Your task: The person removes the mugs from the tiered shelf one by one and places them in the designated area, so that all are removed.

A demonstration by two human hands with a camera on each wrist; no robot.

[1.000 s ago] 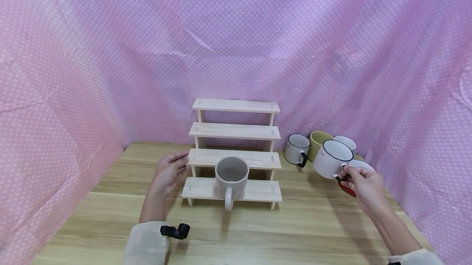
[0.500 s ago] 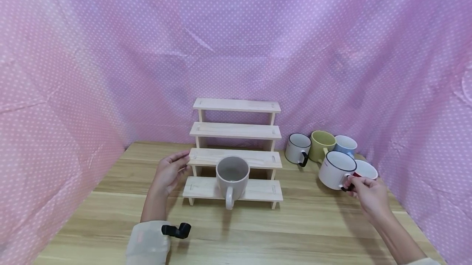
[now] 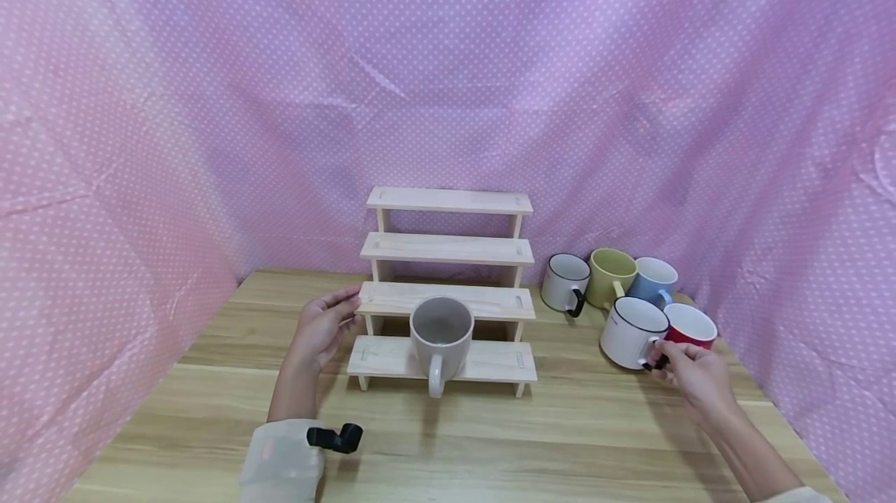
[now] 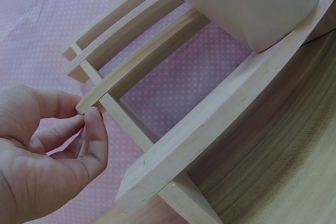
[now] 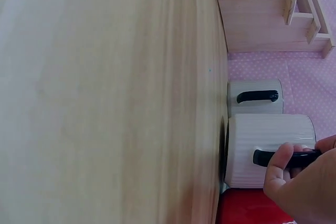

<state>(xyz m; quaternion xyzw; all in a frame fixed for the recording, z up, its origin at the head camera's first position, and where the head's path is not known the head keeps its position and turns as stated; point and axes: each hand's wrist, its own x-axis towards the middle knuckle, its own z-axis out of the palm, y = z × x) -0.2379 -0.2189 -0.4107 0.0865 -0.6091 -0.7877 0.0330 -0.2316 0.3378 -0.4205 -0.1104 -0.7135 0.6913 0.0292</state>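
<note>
My left hand pinches the left end of the second-lowest board of a light wooden tiered rack; in the left wrist view, thumb and fingers meet at the board's tip. On the lowest board stands a grey-beige mug, its handle toward me. At the right, my right hand grips the black handle of a white mug with a dark rim. This mug is upright and close over the table, in front of the other mugs. The right wrist view shows its ribbed side and the fingers round the handle.
Behind the held mug are a similar white mug with a black handle, a yellow-green mug and a blue mug. A red mug stands right beside it. A pink dotted cloth encloses the wooden table.
My right hand has lowered the white mug toward the table, bringing it nearer to me. The blue and red mugs show more now. My left hand stays at the rack.
</note>
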